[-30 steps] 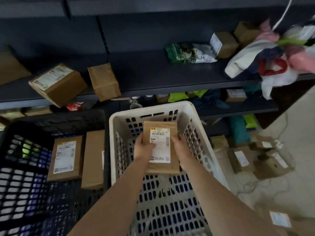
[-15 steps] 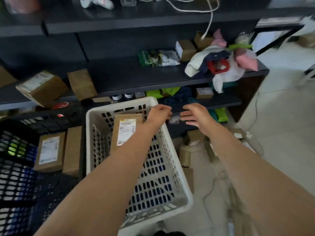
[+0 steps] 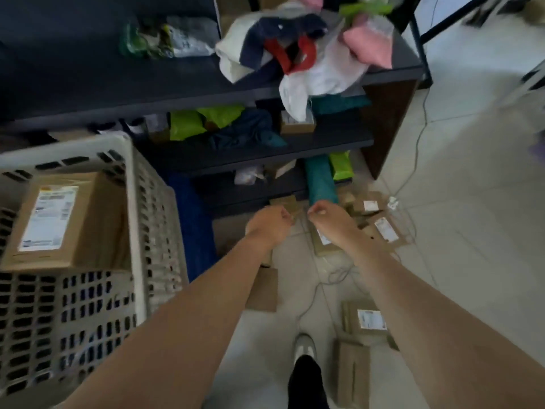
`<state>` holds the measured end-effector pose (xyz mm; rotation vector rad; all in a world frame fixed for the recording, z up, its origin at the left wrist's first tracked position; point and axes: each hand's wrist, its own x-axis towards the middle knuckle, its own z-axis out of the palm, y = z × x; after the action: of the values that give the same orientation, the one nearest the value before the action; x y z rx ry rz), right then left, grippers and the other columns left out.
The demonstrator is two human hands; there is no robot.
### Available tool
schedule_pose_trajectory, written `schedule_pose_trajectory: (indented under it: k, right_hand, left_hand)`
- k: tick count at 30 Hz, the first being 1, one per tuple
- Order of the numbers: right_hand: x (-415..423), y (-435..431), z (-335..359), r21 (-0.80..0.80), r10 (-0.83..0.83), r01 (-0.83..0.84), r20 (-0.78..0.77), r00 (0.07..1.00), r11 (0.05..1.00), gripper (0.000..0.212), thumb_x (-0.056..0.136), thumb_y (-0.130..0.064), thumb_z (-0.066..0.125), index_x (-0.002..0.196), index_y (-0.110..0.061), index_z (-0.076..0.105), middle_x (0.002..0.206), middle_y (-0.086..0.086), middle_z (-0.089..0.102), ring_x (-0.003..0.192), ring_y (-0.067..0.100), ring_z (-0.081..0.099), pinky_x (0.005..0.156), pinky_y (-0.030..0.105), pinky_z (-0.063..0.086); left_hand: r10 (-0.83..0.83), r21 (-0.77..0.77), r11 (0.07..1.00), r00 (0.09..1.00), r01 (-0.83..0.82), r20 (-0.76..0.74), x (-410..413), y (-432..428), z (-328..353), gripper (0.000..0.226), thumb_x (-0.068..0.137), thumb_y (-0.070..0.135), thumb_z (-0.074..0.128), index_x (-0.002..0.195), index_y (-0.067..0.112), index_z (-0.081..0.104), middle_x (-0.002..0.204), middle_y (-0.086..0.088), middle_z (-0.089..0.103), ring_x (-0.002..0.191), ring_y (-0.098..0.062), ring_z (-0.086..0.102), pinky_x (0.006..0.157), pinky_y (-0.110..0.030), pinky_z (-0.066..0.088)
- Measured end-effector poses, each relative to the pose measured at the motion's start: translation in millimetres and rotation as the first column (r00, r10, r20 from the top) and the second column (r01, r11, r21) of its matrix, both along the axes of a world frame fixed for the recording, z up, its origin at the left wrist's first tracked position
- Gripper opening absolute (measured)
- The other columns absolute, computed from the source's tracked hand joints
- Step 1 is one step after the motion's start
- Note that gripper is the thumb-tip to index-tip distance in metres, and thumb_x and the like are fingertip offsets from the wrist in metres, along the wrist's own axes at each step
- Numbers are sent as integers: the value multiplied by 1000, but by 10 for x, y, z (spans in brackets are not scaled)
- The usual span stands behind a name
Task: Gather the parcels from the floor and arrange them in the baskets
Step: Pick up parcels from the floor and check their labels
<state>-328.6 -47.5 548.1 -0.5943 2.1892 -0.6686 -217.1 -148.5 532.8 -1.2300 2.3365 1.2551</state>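
Left hand [image 3: 269,224] and right hand [image 3: 327,216] were stretched out low in front of me, near each other but not touching, fingers loosely curled and gripping nothing. Just beyond them a small brown parcel [image 3: 287,203] lay on the floor [image 3: 472,202] at the foot of the dark shelf [image 3: 177,93]. A labelled parcel [image 3: 324,243] lay beneath my right hand, with more labelled parcels [image 3: 386,231] just to its right. A plain parcel [image 3: 264,287] showed from under my left forearm, and a near parcel [image 3: 365,320] lay by my shoe [image 3: 305,345]. Off to my left stood the white basket [image 3: 138,208], with one large parcel [image 3: 65,222] leaning inside it, label up. Heaped clothes [image 3: 295,54] sat on the shelf above. All of it was somewhat blurred.
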Motion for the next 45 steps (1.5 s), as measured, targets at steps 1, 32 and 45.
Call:
schedule_pose_trajectory:
  k: [1, 32, 45]
  right_hand:
    - [-115, 27, -238, 45, 34, -33, -14, 999, 998, 16, 97, -25, 50, 102, -15, 61, 95, 2, 57, 92, 22, 55, 76, 30, 40]
    - [-142, -463, -5993, -129, -251, 298, 289, 924, 946, 101, 66, -68, 76, 147, -31, 27, 127, -7, 50, 113, 19, 57, 90, 37, 55]
    - [-430, 64, -4863, -125, -318, 448, 541, 779, 885, 94, 72, -30, 79, 150, -30, 27, 126, 5, 60, 102, 16, 65, 75, 25, 54]
  left_hand:
    - [-1, -19, 1000, 999, 1, 36, -93, 45, -235, 35, 97, 28, 39, 111, 14, 68, 120, -10, 64, 111, -30, 58, 94, -37, 48]
    - [683, 306, 723, 706, -619, -187, -289, -434, -5730, 29, 95, 14, 61, 120, 25, 54, 101, 5, 66, 92, -8, 61, 83, -28, 57]
    - [731, 370, 587, 668, -720, 140, -202, -76, -4809, 114, 57, 93, 52, 152, 35, 24, 157, -2, 31, 140, -25, 37, 111, -44, 33]
